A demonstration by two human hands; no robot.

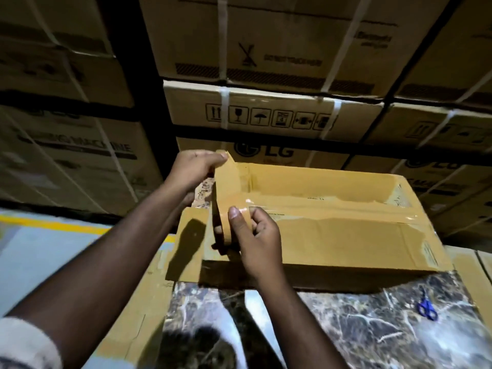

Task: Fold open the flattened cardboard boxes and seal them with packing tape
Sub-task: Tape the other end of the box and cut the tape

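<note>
Head view, nearest first: a pale sleeve cuff (25, 342) sits at the lower left corner, and two bare forearms reach forward from it and from the bottom edge. Below them lies a dark marbled surface (359, 323) with a flat sheet of cardboard (138, 310) overlapping its left side. Blue-handled scissors (426, 307) lie on the surface to the right, well apart from both hands. Further in, a long cardboard box (346, 235) rests on the surface, its near top flap folded down and a strip of clear tape running lengthwise along the flap's edge; the far part of the top shows as an open trough. A small end flap (190, 241) sticks out at the box's left end. The right hand (255, 238) is at that left end, its fingers curled around a roll of brown packing tape (226, 209), thumb laid on the tape where it meets the box top. The left hand (195, 167) is above and beyond it, fingers pinching the free end of the brown tape pulled up from the roll. To the left, a pale floor (53, 249) carries a yellow line. Behind everything stand stacked cartons (266, 113) bound with white straps, printed with handling symbols and an LG logo.
</note>
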